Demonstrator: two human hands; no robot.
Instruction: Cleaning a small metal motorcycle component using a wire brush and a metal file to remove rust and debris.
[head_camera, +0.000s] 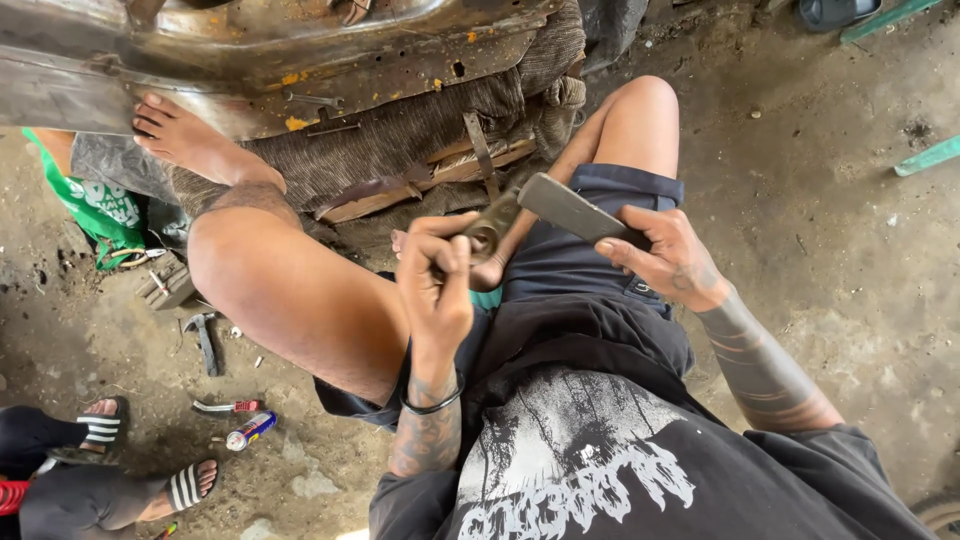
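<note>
So closest to the camera there's the person's black printed shirt (580, 470) and dark shorts (590, 270), seated low on a dirty concrete floor (850, 250) with knees up. The left hand (437, 280), with a black bracelet (432, 405) on the wrist, is closed around a small dull metal ring piece (490, 232), pinched between thumb and fingers right in front of the chest. The right hand (668, 258) is clamped on the end of a flat grey metal bar (575, 210), and the bar's other end sits right up against the ring piece, touching it or nearly.

Down on the floor to the left lie a hammer (205, 340), a red-handled tool (228, 406) and a small spray can (250, 431), all near each other. Another person's feet in striped sandals (185, 487) poke in at the bottom left corner.

Further out, the person's bare left foot (185, 140) rests against a rusty metal car panel (300, 60), with a worn grey cloth (400, 140) and wooden slats (440, 170) under it. A green bag (95, 200) sits at the far left.
</note>
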